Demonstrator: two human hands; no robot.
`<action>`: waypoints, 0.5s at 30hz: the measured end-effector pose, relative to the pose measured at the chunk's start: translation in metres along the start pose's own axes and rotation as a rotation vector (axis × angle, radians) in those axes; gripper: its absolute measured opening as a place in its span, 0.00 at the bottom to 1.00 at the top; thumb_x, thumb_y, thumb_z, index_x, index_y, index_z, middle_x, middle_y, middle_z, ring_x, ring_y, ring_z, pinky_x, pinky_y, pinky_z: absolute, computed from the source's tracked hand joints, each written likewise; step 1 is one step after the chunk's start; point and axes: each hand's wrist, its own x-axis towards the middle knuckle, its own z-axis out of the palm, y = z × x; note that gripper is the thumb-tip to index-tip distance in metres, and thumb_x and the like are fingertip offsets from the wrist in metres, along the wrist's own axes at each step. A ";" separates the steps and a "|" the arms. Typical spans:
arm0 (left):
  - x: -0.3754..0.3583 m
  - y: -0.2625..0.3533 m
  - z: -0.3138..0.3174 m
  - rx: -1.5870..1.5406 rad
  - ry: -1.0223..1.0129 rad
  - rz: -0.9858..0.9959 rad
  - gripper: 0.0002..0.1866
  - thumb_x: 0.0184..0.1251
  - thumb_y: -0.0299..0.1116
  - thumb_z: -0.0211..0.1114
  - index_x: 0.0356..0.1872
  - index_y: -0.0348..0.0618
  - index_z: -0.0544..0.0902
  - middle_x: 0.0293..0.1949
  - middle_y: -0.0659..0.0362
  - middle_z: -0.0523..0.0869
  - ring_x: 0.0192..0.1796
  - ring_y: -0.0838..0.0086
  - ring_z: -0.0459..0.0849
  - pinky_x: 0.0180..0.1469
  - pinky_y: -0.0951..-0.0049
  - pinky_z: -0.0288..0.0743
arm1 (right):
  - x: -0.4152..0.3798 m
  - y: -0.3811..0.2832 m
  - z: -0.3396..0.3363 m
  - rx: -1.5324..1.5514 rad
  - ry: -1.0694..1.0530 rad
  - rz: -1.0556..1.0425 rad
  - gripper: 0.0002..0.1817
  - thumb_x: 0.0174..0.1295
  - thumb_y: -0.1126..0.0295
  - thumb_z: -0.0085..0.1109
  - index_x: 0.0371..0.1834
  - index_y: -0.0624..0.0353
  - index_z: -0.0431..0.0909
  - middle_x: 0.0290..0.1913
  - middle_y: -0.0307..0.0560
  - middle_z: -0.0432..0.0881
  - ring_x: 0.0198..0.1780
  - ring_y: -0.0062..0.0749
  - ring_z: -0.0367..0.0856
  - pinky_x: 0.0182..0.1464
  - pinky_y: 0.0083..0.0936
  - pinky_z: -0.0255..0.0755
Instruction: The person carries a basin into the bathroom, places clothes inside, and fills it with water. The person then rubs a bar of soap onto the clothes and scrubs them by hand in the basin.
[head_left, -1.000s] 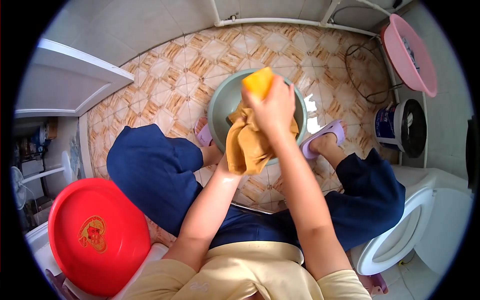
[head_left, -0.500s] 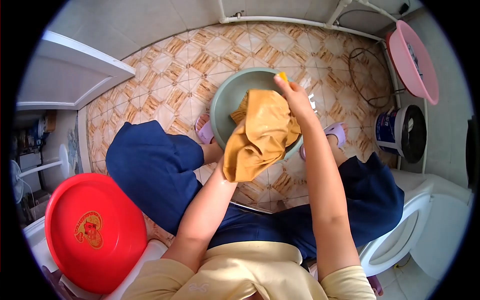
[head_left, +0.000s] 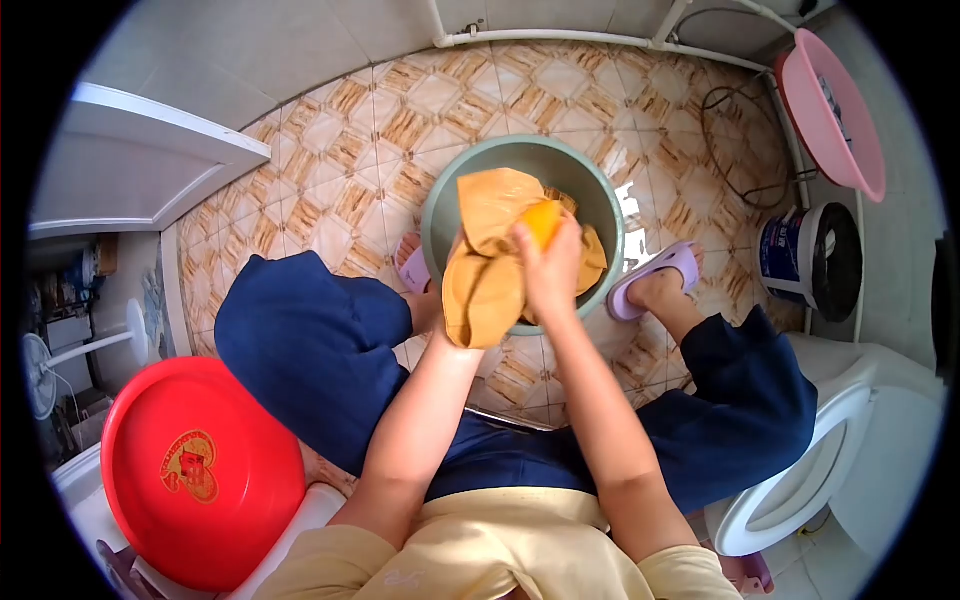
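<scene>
A wet mustard-yellow garment (head_left: 487, 295) is draped over my left hand and wrist above the grey-green basin (head_left: 436, 190). Cloth hides the fingers of that hand; only the forearm (head_left: 425, 400) shows plainly below it. My right hand (head_left: 553, 268) grips a yellow-orange bar of soap (head_left: 542, 222) and presses it against the garment. More of the mustard cloth (head_left: 592, 262) hangs down inside the basin on the right, under my right hand.
The basin stands on the tiled floor between my feet in lilac slippers (head_left: 655, 283). A red basin (head_left: 240, 510) leans at the left. To the right are a white toilet (head_left: 745, 530), a paint bucket (head_left: 785, 255) and a pink basin (head_left: 820, 120). A hose (head_left: 708, 140) lies near the wall.
My right hand has come down and left from the basin's upper right rim onto the garment, bringing the soap against it. The garment on my left hand has shifted slightly left.
</scene>
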 end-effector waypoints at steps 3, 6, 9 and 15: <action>0.008 0.007 0.019 -0.086 0.040 -0.084 0.23 0.73 0.45 0.48 0.61 0.40 0.68 0.57 0.53 0.76 0.56 0.65 0.77 0.60 0.65 0.72 | 0.015 0.016 -0.026 0.253 -0.003 0.243 0.24 0.64 0.52 0.56 0.43 0.67 0.69 0.42 0.57 0.76 0.43 0.45 0.75 0.47 0.35 0.67; 0.013 0.009 0.032 -0.043 0.205 -0.112 0.28 0.73 0.55 0.42 0.56 0.41 0.72 0.53 0.54 0.78 0.53 0.66 0.78 0.53 0.66 0.75 | -0.003 -0.008 -0.039 0.413 -0.082 0.159 0.20 0.65 0.58 0.56 0.47 0.65 0.69 0.40 0.49 0.77 0.42 0.33 0.75 0.47 0.27 0.68; 0.024 -0.006 0.006 1.671 0.204 0.569 0.31 0.76 0.53 0.33 0.54 0.38 0.77 0.60 0.50 0.74 0.58 0.65 0.75 0.61 0.66 0.65 | -0.023 -0.038 -0.021 0.856 -0.214 0.228 0.23 0.62 0.61 0.59 0.55 0.64 0.69 0.48 0.46 0.76 0.50 0.31 0.73 0.55 0.26 0.66; 0.013 0.017 0.024 0.804 0.269 -0.076 0.32 0.73 0.55 0.39 0.62 0.38 0.71 0.60 0.48 0.74 0.63 0.67 0.70 0.61 0.67 0.65 | -0.009 -0.007 -0.037 1.498 -0.353 0.895 0.22 0.53 0.75 0.54 0.54 0.64 0.72 0.47 0.51 0.80 0.48 0.42 0.80 0.52 0.38 0.76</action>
